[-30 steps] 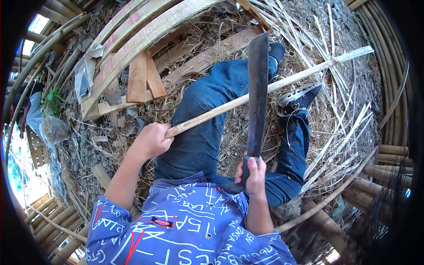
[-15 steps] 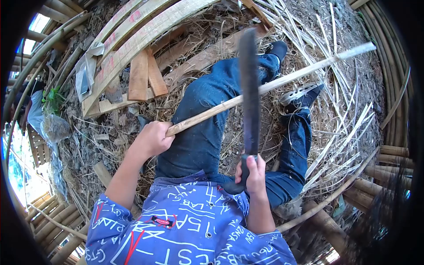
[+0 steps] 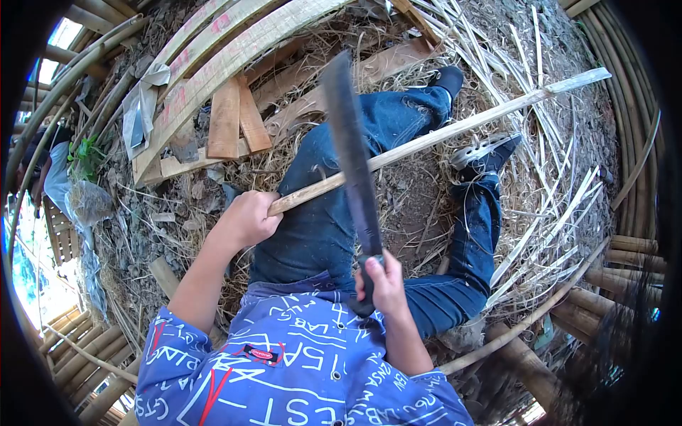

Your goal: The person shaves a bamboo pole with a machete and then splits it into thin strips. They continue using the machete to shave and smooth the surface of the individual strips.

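Observation:
My left hand (image 3: pixel 250 220) is closed round the near end of a long pale bamboo strip (image 3: pixel 455 130). The strip slants up to the right across my thigh and past my feet. In my right hand (image 3: pixel 384 283) is the dark handle of a machete (image 3: pixel 352 153), fingers wrapped round it. Its broad dark blade points up and a little left, slightly blurred, and crosses over the strip not far from my left hand.
Pale planks (image 3: pixel 234 60) lie at the upper left, with two short brown boards (image 3: pixel 224 124) beside them. Thin bamboo slivers (image 3: pixel 550 231) and shavings cover the ground on the right. Bamboo poles (image 3: pixel 625 121) line the right edge. Part of another person (image 3: pixel 57 174) shows at far left.
The machete and my right hand have moved left along the strip, toward my left hand, and the blade now leans left. My left hand and the strip have barely moved.

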`<state>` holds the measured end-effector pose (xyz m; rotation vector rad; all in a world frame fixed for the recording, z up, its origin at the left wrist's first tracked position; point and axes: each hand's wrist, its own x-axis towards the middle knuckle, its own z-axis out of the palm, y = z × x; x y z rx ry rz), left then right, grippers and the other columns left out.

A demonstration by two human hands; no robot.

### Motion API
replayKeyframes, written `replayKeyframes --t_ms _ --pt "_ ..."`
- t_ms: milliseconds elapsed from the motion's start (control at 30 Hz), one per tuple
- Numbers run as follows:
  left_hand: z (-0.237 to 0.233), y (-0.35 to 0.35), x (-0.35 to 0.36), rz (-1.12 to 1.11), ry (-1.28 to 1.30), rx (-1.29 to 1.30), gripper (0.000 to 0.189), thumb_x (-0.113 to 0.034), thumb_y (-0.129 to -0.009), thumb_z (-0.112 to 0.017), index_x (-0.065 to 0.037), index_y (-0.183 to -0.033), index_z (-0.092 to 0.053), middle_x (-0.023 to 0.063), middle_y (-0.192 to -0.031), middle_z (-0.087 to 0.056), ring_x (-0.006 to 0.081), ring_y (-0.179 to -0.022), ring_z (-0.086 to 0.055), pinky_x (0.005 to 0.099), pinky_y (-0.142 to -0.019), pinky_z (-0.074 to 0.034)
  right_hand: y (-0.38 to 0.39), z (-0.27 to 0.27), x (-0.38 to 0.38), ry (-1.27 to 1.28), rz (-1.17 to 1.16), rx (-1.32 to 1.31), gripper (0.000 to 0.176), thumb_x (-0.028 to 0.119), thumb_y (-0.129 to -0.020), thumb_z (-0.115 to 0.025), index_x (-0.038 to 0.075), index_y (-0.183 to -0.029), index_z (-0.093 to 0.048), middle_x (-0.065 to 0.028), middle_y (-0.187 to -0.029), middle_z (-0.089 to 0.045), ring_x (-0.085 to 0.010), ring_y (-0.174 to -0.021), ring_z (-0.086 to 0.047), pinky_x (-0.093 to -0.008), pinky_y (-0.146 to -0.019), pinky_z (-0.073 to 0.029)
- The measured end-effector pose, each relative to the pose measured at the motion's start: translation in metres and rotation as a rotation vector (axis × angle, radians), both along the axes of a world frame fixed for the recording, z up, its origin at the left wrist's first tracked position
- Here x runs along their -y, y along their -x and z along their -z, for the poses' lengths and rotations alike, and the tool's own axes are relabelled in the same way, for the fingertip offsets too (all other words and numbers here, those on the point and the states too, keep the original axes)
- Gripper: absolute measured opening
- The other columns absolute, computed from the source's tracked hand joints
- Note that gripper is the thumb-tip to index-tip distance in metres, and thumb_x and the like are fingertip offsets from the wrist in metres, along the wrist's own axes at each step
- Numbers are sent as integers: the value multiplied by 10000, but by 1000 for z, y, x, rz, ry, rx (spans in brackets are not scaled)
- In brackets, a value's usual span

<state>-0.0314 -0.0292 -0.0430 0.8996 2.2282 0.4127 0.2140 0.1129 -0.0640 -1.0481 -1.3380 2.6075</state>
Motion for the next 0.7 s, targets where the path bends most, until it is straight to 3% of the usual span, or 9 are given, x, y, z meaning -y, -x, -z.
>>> replayKeyframes --t_ms 67,200,433,500,633,700 --pt "-2 -2 -1 -9 -4 12 206 -172 -732 -578 25 -774 -623 268 -755 -617 442 -774 -610 487 -724 -494 3 -2 4 56 77 26 193 212 -975 -498 20 -958 -498 -42 -587 -522 -97 -441 -486 -235 -425 -395" --pt "1 1 -1 -13 21 8 211 -174 -730 -576 27 -772 -622 272 -751 -615 447 -772 -607 490 -729 -493 5 -2 7 -25 -63 3 242 180 -963 -512 -21 -1097 -518 -20 -579 -522 -75 -446 -475 -223 -431 -368" --pt "6 2 3 -14 -9 18 207 -154 -722 -577 42 -783 -609 279 -743 -604 449 -765 -604 478 -700 -484 7 3 10 -37 -69 -6 252 202 -970 -514 -14 -1100 -517 -20 -583 -510 -75 -450 -473 -218 -435 -371" --pt "7 0 1 -39 -52 37 196 -127 -709 -575 57 -777 -589 283 -726 -590 450 -746 -600 467 -665 -477 12 2 7 -47 -114 1 253 272 -970 -494 19 -959 -488 -72 -584 -525 -120 -439 -494 -259 -431 -416" --pt "3 2 2 -58 -41 92 184 -113 -714 -558 65 -760 -568 270 -682 -576 433 -703 -599 452 -645 -467 19 3 8 -40 -119 -11 265 283 -973 -492 18 -964 -487 -73 -587 -526 -117 -435 -494 -252 -419 -411" --pt "2 3 1 -44 14 126 226 -170 -757 -583 43 -820 -625 272 -778 -624 436 -793 -613 463 -711 -490 19 1 5 -29 -96 -20 250 249 -974 -496 2 -1019 -502 -53 -584 -524 -100 -436 -484 -241 -422 -397"
